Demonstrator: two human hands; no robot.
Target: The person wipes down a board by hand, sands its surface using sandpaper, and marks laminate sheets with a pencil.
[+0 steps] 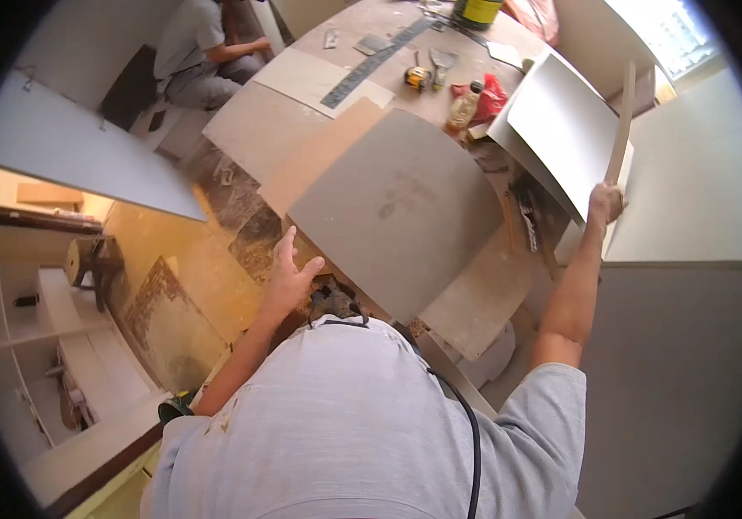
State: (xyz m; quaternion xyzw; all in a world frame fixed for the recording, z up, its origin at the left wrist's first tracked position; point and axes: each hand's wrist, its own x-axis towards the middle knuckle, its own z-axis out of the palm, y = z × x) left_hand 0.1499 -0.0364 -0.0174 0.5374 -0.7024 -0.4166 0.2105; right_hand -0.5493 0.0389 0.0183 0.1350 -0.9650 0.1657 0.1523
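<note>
Wood forms the single pale strip (625, 117) held at your right, beside one white sheet (565, 130) and one grey panel (397, 208); on the worktable (241, 134) are one plastic bottle (464, 105), one yellow tape measure (417, 80), one scraper (443, 67) and one dark patterned strip (377, 62). A red bag (494, 93) lies just beside the bottle, and a yellow-and-dark container (478, 12) stands at the far edge. Your grey panel overlaps a peach-toned board (323, 160) and occupies the space between your two hands; the white sheet slants up just left of the wooden strip. One seated co-worker (202, 56) is at the upper left, well apart from you. Your right arm extends forward and outward, its hand (607, 205) clenched around the lower part of the wooden strip, which rises away from you. Your left arm is bent, its hand (287, 281) unclenched and grasping nothing, fingers spread near the grey panel's left corner; whether they touch it, you cannot tell.
</note>
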